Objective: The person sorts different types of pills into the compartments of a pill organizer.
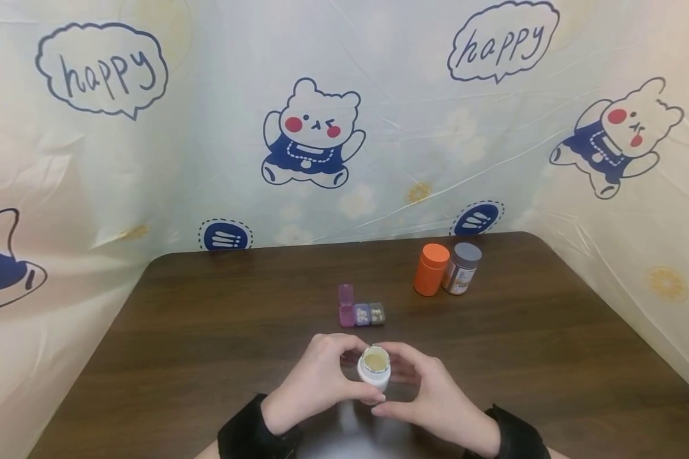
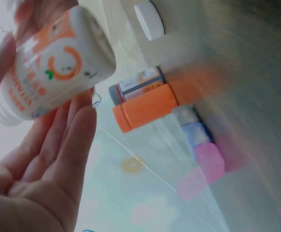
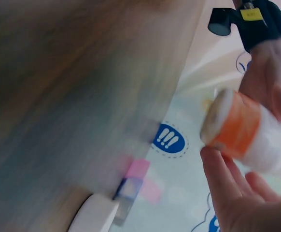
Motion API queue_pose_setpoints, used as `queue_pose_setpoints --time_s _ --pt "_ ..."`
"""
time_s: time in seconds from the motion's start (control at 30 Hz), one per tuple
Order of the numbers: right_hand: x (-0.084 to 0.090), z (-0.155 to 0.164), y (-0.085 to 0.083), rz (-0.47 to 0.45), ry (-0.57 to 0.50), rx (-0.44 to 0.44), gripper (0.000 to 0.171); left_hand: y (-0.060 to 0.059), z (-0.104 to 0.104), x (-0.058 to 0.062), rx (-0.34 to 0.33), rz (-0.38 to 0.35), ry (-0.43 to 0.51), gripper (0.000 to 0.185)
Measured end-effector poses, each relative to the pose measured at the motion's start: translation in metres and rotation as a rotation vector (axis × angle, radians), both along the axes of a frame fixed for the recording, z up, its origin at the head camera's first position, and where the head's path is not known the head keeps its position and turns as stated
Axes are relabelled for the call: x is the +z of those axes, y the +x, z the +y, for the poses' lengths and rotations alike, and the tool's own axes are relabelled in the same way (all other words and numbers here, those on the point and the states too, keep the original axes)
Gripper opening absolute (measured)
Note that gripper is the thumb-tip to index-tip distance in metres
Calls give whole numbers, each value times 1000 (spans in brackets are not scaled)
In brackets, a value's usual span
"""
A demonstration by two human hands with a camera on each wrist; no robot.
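Note:
Between the two hands is a white pill bottle with an orange label, its mouth uncapped and pale yellow inside. My left hand grips it from the left, thumb in front and fingers behind. From the other side my right hand holds it, fingers curled behind it and fingertips close to its base in the right wrist view. Just beyond the hands stands a small pill organizer with pink, blue and grey compartments. Its pink lid is raised, and small pale pieces show in the blue and grey compartments.
Toward the back right, an orange bottle stands beside a grey-capped bottle with a label. A white ribbed cap rests on the dark wooden table, hidden in the head view. Behind the table hangs a printed cloth.

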State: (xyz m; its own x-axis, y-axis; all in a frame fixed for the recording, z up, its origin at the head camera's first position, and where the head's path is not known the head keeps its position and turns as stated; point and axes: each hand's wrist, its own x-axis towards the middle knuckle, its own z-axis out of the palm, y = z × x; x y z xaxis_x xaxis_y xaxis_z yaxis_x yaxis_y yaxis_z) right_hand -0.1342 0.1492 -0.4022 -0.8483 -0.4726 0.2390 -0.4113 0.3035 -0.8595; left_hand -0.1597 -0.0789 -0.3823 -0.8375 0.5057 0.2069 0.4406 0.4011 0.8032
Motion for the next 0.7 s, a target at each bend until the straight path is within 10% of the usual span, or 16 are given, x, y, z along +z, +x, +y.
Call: queue_pose_setpoints --time_s 0.37,0.5,0.7 --pt "4 -15 -5 70 -41 -168 54 4 7 6 117 -26 26 48" --pt "13 -9 -14 38 -35 -213 58 -12 -1 6 131 -74 12 56" --pt "28 8 -40 46 16 -312 57 -50 -14 1 367 52 -261 48"
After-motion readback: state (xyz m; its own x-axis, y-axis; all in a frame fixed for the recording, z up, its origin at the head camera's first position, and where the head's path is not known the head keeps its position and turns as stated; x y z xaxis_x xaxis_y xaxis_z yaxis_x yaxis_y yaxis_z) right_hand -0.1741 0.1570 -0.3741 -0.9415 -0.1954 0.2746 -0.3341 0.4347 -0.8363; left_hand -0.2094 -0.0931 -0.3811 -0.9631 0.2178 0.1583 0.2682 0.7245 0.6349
